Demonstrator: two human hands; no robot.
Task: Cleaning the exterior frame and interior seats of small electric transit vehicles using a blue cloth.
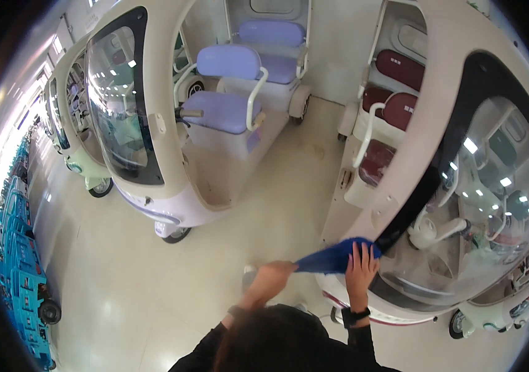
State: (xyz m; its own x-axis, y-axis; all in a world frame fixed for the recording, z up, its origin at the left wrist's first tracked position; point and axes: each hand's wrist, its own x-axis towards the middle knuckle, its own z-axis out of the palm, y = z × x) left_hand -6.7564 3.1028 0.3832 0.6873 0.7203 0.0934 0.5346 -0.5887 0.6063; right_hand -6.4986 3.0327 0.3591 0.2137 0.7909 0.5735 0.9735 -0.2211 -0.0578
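A blue cloth (329, 257) is stretched between my hands at the lower corner of a cream three-wheeler's windshield (472, 204). My left hand (272, 280) is closed round the cloth's narrow left end, over the floor. My right hand (362, 268) lies on the wider end with its fingers stretched and spread, pressing it against the front of the vehicle beside the black windshield border (394, 235). Part of the cloth is hidden beneath those fingers. A dark band circles each wrist.
Left of me stands a lilac and cream three-wheeler (209, 208) with purple seats (224, 111). Dark red seats (379, 162) show inside the right vehicle. Further vehicles line both sides, including teal ones (23, 260) at far left. A pale wall (342, 56) closes the back.
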